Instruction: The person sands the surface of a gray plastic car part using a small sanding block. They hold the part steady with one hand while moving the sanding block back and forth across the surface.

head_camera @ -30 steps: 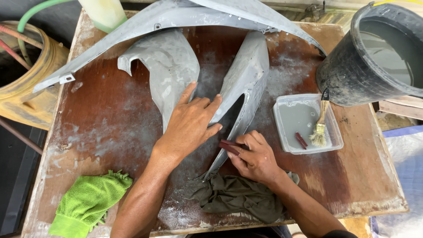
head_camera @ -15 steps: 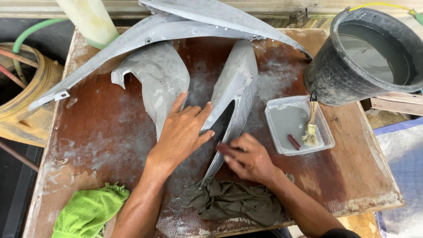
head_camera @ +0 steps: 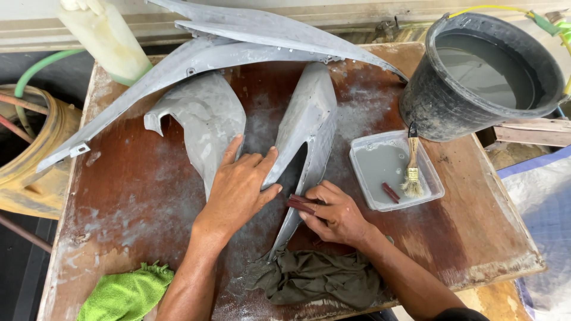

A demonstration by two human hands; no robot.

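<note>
A grey, dusty forked body panel (head_camera: pixel 309 119) lies in the middle of a brown wooden board (head_camera: pixel 137 178). My left hand (head_camera: pixel 241 184) presses flat on the panel's left prong, fingers spread. My right hand (head_camera: pixel 333 211) grips a folded dark red sanding sheet (head_camera: pixel 300 204) against the lower edge of the panel's right prong. A second grey panel (head_camera: pixel 202 119) lies just left of it, beside my left hand.
A clear tray (head_camera: pixel 431 181) of grey water with a paintbrush (head_camera: pixel 411 169) sits to the right. Behind it stands a black bucket (head_camera: pixel 440 107) of water. A dark rag (head_camera: pixel 321 276) lies under my right wrist, a green cloth (head_camera: pixel 125 294) at the front left. Long grey panels (head_camera: pixel 238 41) span the back.
My right hand has slid the sanding sheet a short way back and forth along the panel's edge. My left hand keeps pressing on the panel. The camera view has shifted a little.
</note>
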